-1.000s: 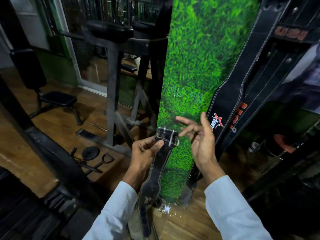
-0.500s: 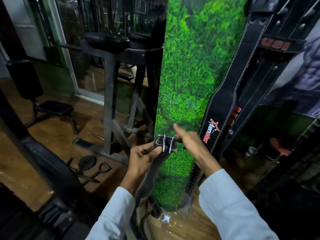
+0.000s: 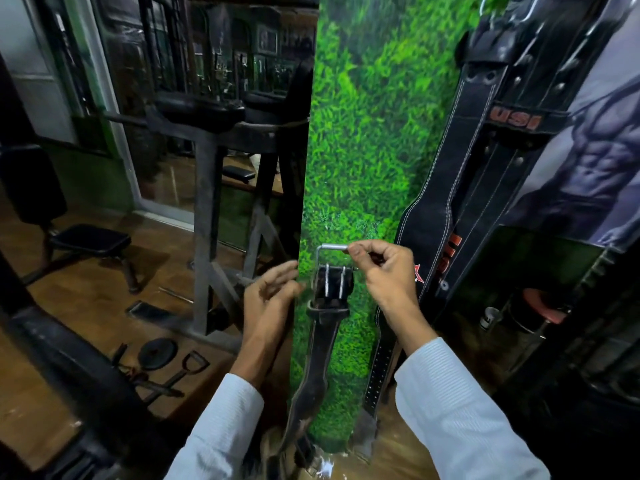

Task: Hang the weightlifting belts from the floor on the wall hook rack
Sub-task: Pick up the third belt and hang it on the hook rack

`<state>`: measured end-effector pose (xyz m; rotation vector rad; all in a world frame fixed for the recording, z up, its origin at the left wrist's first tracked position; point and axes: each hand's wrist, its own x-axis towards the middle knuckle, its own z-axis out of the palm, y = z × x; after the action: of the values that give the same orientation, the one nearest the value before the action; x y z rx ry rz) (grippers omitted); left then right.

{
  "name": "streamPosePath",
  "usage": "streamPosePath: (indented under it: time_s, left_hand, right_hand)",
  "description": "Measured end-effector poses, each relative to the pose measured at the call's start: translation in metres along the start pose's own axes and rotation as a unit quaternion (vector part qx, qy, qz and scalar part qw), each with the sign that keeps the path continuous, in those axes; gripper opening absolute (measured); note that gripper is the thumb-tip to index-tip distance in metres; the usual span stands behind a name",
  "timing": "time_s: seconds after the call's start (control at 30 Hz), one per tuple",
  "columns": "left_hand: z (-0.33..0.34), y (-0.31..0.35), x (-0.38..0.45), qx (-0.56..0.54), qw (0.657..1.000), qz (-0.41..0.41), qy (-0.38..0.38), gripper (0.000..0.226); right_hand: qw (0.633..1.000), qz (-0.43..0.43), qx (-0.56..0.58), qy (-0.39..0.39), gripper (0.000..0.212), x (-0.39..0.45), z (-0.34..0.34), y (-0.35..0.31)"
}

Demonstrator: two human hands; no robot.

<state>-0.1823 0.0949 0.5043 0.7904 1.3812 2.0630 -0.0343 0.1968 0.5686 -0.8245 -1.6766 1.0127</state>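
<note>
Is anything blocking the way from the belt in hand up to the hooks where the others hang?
Nothing visible does. The right hand pinches the buckle frame of the belt in front of bare grass-print wall. The hung belts fill the upper right; whether a hook is free cannot be told.

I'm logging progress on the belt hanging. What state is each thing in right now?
Black belt: hanging straight down by its buckle, lower end on the floor.
Buckle frame: flipped up, pinched at the top.
Right hand: grip closed on the buckle frame.
Left hand: open, off the belt, beside the grass panel's edge.
Stitched belts: already hung, draped against the wall.
</note>
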Motion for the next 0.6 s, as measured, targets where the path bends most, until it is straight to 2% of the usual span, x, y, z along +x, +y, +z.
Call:
streamPosePath:
  time_s: [0.1,0.2,0.27,0.37,0.5,0.6]
  left_hand:
    - [0.028,0.026,0.018,0.074,0.988,0.126,-0.054,0.034]
    - [0.065,0.056,0.046,0.091,0.974,0.203,-0.046,0.015]
    - [0.081,0.078,0.065,0.122,0.963,0.236,-0.052,0.006]
    - [0.108,0.111,0.091,0.15,0.948,0.269,-0.075,0.009]
    - [0.159,0.17,0.117,0.155,0.923,0.345,-0.071,0.002]
    - [0.192,0.209,0.132,0.166,0.906,0.381,-0.074,0.004]
  right_hand:
    - [1.0,-0.018,-0.001,0.02,0.004,0.019,-0.005,-0.012]
    - [0.998,-0.043,0.001,0.04,0.004,0.043,-0.019,-0.031]
    - [0.997,-0.063,-0.007,0.049,0.005,0.058,-0.032,-0.045]
    - [0.987,-0.129,-0.07,0.061,0.01,0.085,-0.057,-0.069]
    - [0.959,-0.231,-0.145,0.078,0.012,0.131,-0.097,-0.121]
    - [0.94,-0.26,-0.2,0.093,0.018,0.164,-0.121,-0.164]
